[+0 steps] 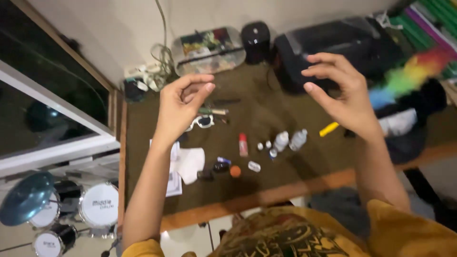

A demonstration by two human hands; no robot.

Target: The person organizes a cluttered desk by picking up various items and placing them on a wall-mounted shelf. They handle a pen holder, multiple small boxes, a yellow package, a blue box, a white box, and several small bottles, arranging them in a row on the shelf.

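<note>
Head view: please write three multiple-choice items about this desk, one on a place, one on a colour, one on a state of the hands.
1. Where do the white-framed sunglasses lie?
A. on the desk below the left hand
B. on the black printer
C. on the floor

2. What colour is the small round ball near the front edge of the desk?
A. green
B. orange
C. white

3. What do the two hands hold?
A. a bottle each
B. the duster
C. nothing

Answers: 1 A, they rest on the brown top just under the left hand. 2 B, it shows orange beside dark small items. 3 C, left hand and right hand hang in the air with curled fingers, each grip empty.
</note>
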